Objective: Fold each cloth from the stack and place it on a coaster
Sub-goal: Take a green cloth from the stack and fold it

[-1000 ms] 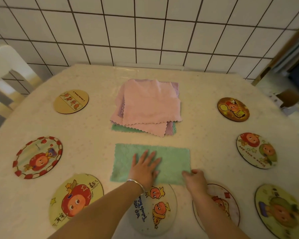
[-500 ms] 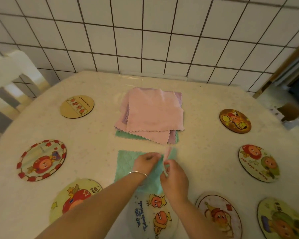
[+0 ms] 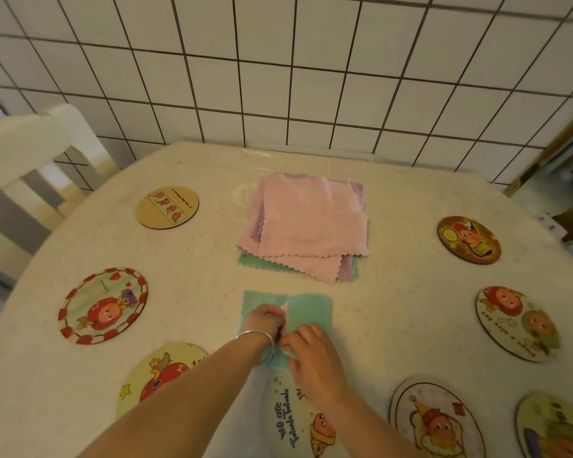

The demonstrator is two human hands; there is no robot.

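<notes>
Left hand point(image 3: 265, 320) and right hand point(image 3: 315, 350), fingers curled, both pinch the green cloth point(image 3: 311, 309) on the table point(image 3: 394, 292), forearms converging over it.

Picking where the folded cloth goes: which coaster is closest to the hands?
The coaster with blue lettering, directly under the wrists; all others lie farther out.

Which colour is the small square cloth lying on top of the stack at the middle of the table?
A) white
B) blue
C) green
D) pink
D: the top cloth of the stack is pink, with a lilac one and a green one peeking out beneath it.
</notes>
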